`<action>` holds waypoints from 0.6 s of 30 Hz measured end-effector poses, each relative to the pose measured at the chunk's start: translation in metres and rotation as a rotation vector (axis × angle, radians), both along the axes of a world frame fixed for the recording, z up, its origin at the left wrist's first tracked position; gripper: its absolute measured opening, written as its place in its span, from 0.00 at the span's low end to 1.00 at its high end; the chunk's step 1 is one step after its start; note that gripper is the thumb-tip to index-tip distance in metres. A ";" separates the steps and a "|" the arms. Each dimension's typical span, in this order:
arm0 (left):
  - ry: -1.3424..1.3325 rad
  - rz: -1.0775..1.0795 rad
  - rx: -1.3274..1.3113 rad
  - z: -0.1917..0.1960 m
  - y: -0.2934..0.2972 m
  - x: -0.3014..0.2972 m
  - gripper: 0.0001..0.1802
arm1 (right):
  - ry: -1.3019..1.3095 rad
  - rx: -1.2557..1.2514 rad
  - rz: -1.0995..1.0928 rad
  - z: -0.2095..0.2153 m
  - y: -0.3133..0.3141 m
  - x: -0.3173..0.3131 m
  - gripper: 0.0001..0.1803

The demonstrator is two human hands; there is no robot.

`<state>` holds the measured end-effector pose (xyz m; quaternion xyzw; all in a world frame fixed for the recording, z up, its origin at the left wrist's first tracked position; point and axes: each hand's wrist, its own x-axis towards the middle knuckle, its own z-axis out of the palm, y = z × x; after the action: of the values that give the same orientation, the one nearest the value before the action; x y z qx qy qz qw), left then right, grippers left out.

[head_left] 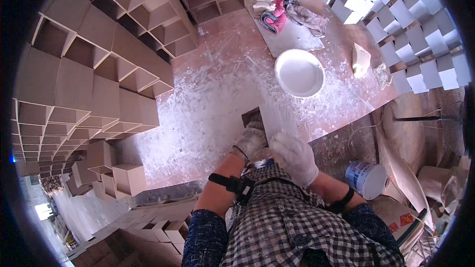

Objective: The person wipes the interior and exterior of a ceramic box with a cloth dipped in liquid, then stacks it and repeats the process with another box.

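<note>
White basin (299, 73) — checked shirt (292, 222)

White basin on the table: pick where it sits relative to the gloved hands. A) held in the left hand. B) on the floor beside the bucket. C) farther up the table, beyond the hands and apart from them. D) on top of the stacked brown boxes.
C: the white basin rests on the dusty table beyond the left hand and right hand, touching neither.

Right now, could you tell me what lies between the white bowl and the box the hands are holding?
Only bare tabletop dusted with white powder lies between the white bowl and the box; the head view shows nothing standing in that stretch.
</note>
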<state>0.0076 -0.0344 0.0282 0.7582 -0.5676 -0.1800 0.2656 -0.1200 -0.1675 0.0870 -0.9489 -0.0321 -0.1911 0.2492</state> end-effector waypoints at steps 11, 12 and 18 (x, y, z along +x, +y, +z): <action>0.041 -0.024 0.349 0.004 -0.011 0.003 0.46 | 0.168 0.914 -0.168 -0.049 -0.079 0.056 0.15; 0.037 -0.003 0.357 0.017 -0.005 0.004 0.46 | -0.019 0.870 -0.231 -0.062 -0.079 0.045 0.13; -0.051 0.039 0.134 0.015 0.001 0.001 0.20 | -0.053 0.733 -0.110 -0.020 -0.068 0.024 0.23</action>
<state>0.0084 -0.0338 0.0436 0.7897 -0.5459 -0.1928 0.2031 -0.0957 -0.2360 0.0665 -0.7916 0.0829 -0.2278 0.5609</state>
